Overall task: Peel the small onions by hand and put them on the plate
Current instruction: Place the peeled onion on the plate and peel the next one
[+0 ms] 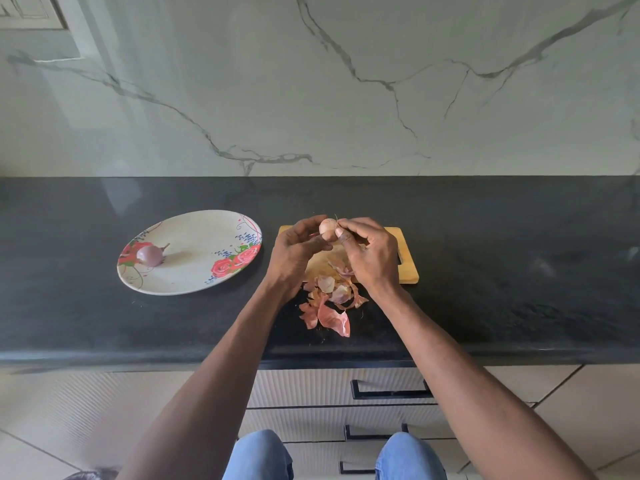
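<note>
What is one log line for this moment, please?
left hand: holds onion | right hand: pinches its skin | plate: one peeled onion

Counter (485, 237): black stone, speckled.
Left: floral plate (194, 271).
Centre: wooden cutting board (408, 268).
Near edge: onion skins (329, 313), partly overlapping the board's front edge.

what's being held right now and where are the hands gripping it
A small onion, above the cutting board. The left hand grips its left side; the right hand pinches its top right, at the wispy end.
</note>
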